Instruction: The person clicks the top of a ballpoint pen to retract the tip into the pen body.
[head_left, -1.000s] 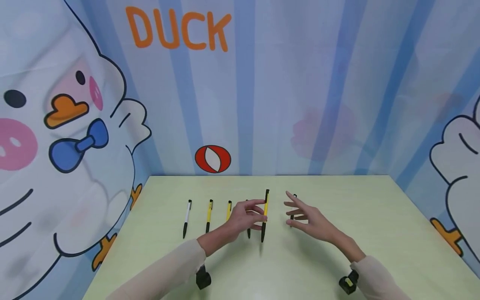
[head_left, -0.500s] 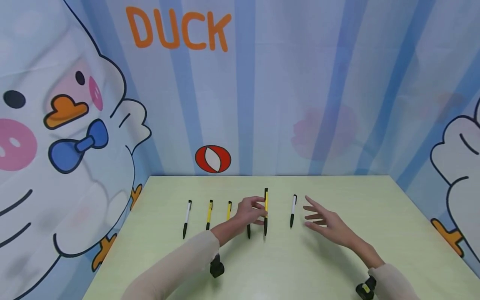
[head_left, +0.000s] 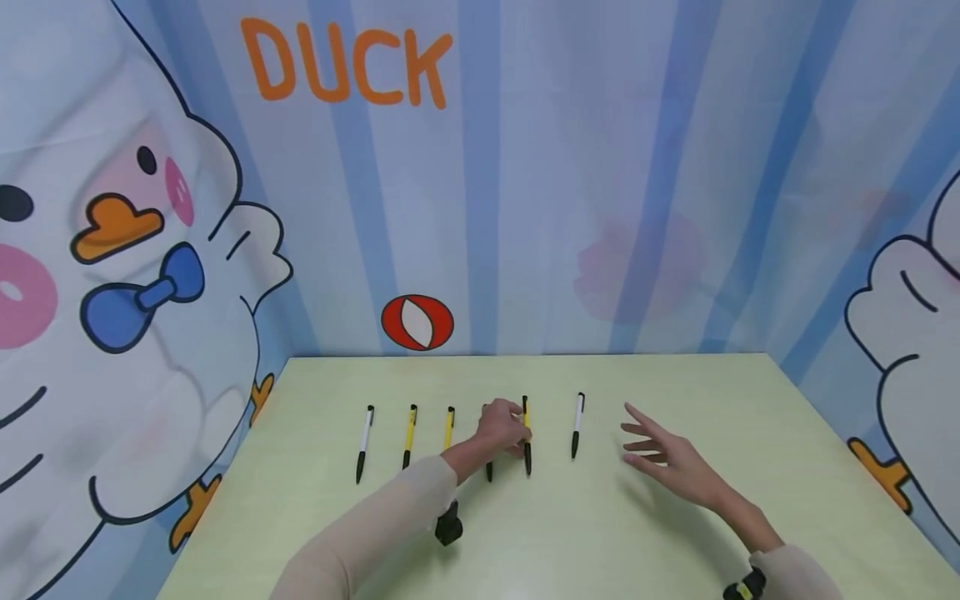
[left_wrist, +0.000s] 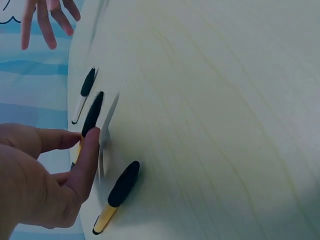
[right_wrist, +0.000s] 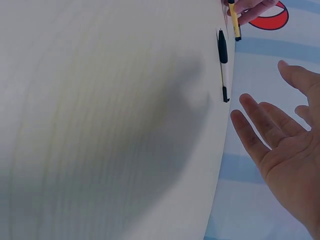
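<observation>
My left hand (head_left: 501, 429) pinches a yellow pen (head_left: 527, 458) with a black grip between thumb and fingers. In the left wrist view the held pen's black grip (left_wrist: 93, 114) points away from me over its shadow, tip apparently just off the table. To its right lies a white pen (head_left: 577, 425) with a black grip. Another pen (head_left: 489, 472) is mostly hidden behind the left hand; the left wrist view shows a yellow barrel (left_wrist: 106, 218) beside that hand. My right hand (head_left: 678, 467) hovers right of the white pen, fingers spread, holding nothing.
Further left in the row lie a yellow pen (head_left: 449, 429), a second yellow pen (head_left: 410, 437) and a white pen (head_left: 364, 446). The pale table (head_left: 660, 383) ends at a printed cloth backdrop (head_left: 540, 208) behind and at both sides.
My left hand has lowered the yellow pen toward the table, upright-looking at first and now in line with the row. The right hand has drawn away rightward from the white pen.
</observation>
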